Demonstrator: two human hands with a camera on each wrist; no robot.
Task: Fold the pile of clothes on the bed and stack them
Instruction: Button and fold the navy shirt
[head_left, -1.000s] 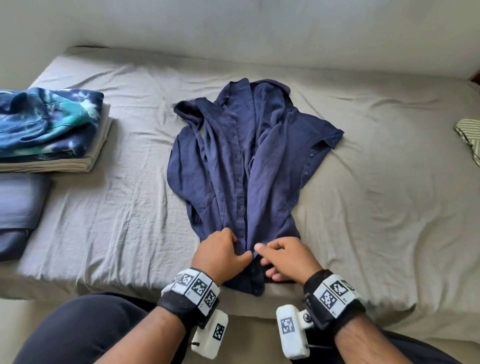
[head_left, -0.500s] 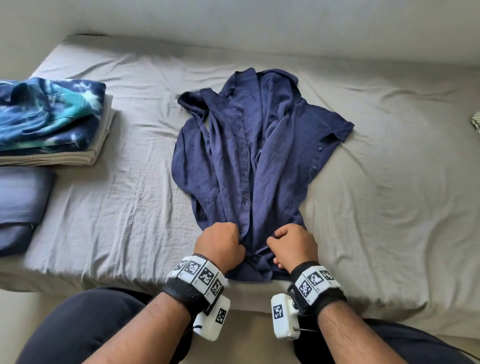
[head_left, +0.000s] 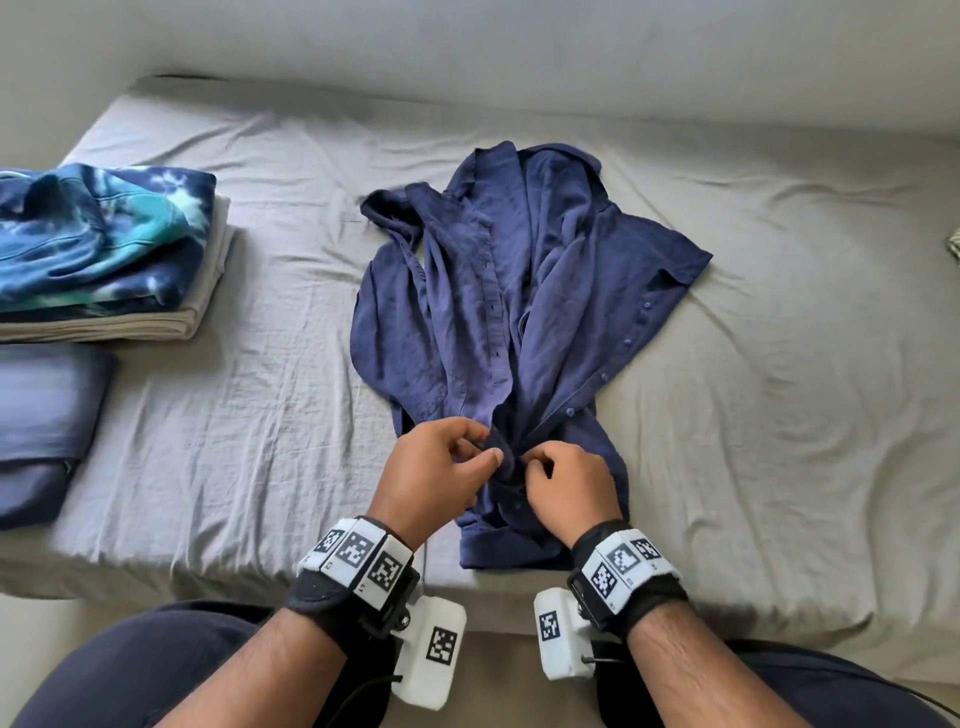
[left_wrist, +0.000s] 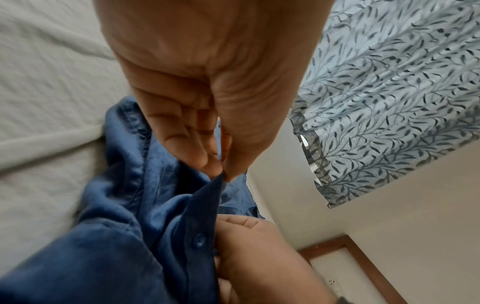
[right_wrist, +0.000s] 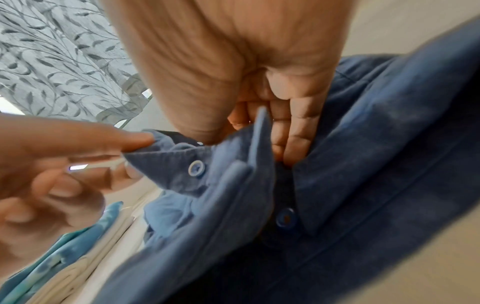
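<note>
A navy button-up shirt lies rumpled on the grey bed sheet, collar far, hem at the near edge. My left hand pinches the shirt's front placket between thumb and forefinger. My right hand grips the other front edge of the navy shirt just beside it, fingers curled into the cloth. Both hands meet over the lower front of the navy shirt, near a button.
A folded stack with a blue tie-dye garment on a beige one sits at the left of the bed. A folded grey-blue item lies in front of it. A striped cloth peeks in at the right edge.
Both hands have shifted from fists pressing the lower shirt to pinching its front edges together, and the left thumb and finger have lifted a bit of the placket.
</note>
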